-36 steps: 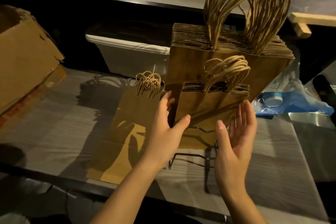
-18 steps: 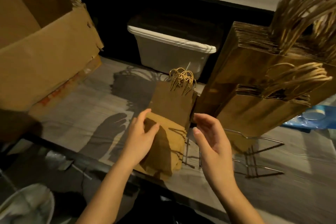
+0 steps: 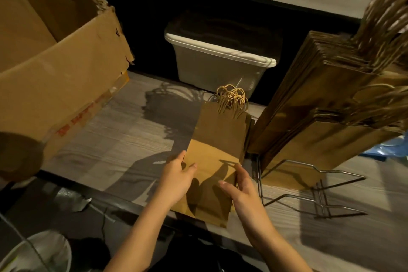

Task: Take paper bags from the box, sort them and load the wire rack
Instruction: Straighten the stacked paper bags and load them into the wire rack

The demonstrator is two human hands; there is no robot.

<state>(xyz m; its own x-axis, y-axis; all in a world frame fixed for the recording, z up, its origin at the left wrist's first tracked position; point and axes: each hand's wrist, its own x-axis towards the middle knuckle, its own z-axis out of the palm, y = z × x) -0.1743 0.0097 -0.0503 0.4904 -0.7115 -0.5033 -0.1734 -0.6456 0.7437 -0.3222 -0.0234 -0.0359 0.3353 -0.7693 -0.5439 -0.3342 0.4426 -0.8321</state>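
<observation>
Shifting from the rack to the loose pile: a second ago both hands were flat against the short bags standing in the front of the wire rack (image 3: 322, 201), squaring them up. Half a second ago they hung above the flat stack of bags (image 3: 217, 157); now they are on it.

- Left hand (image 3: 176, 180) holds the stack's left edge, thumb laid on top, index finger along the side. Whether the other fingers reach underneath cannot be told.
- Right hand (image 3: 239, 190) holds the right edge, thumb on top, fingers curled round the side nearest the rack.
- The stack lies on the counter (image 3: 123, 139), just left of the rack, near end overhanging the counter's front edge, twisted handles (image 3: 231, 99) pointing away from the person. It looks not yet lifted.
- The rack holds tall bags (image 3: 309, 104) at the back and short bags (image 3: 320, 148) in front, all leaning back. The wire loops at the front stand bare.
- Cardboard box (image 3: 61, 77) sits open at far left, well apart from the hands. White bin (image 3: 220, 66) stands behind, under the shelf.

Judgement: the front row is settled, and this narrower stack is the next batch. It would probably go upright into a free section, handles up. The pile is loose, so gripped at the edges only it may fan or slip on the way over
</observation>
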